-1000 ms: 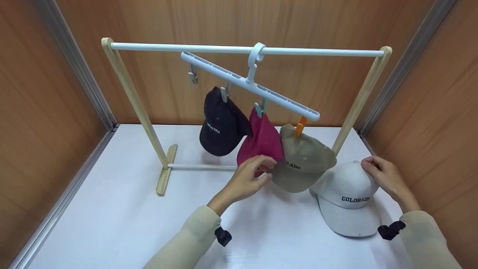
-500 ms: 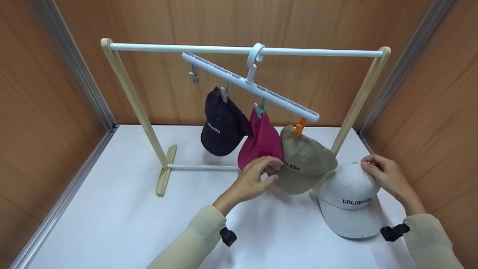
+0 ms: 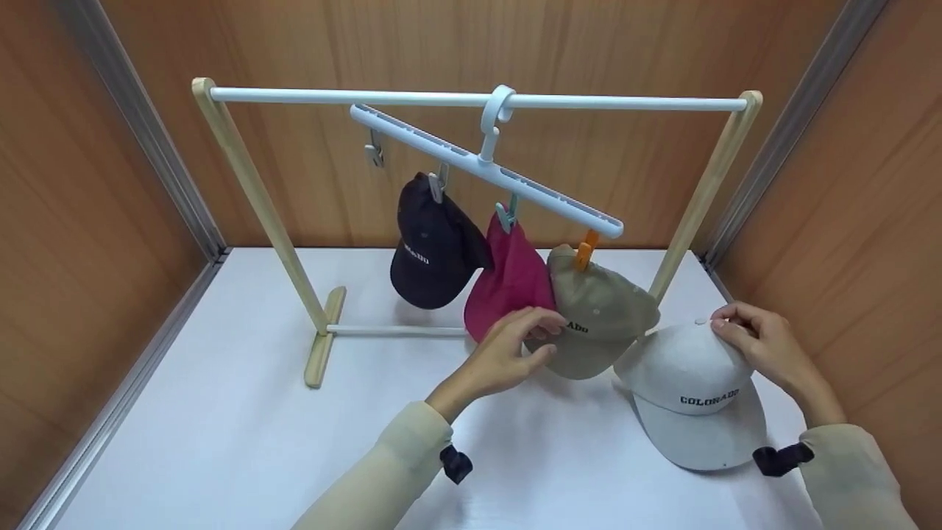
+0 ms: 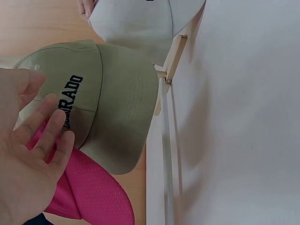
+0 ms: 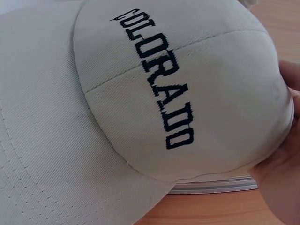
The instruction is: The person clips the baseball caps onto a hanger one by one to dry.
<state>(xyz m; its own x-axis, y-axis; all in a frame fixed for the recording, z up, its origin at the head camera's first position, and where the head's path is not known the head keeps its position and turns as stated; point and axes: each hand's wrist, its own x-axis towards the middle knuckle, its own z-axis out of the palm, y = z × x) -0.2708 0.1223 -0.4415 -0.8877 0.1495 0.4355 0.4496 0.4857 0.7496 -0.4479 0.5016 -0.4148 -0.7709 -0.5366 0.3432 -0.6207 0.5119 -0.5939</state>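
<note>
My right hand (image 3: 769, 350) pinches the crown of a white baseball cap (image 3: 684, 368) lettered COLORADO, at the right of the head view. In the right wrist view the cap (image 5: 225, 93) fills most of the picture. My left hand (image 3: 504, 357), fingers loosely bent and holding nothing, is in front of a khaki cap (image 3: 611, 305) and a magenta cap (image 3: 511, 272). Whether its fingertips touch the khaki cap, I cannot tell. An orange clip (image 3: 585, 254) holds up the khaki cap; a teal clip (image 3: 506, 216) holds the magenta one. Further left a navy cap (image 3: 430, 250) hangs from a grey clip (image 3: 437, 185).
A pale blue hanger (image 3: 489, 171) hooks over the white top bar (image 3: 331, 96) of a wooden rack, its right end angled toward me. A grey clip (image 3: 374, 151) at its left end holds nothing. Wood-grain panels (image 3: 427, 44) enclose the white table (image 3: 221, 412).
My left hand has moved a little right, from the magenta cap toward the khaki one. The white cap has shifted slightly right and turned a little in my right hand.
</note>
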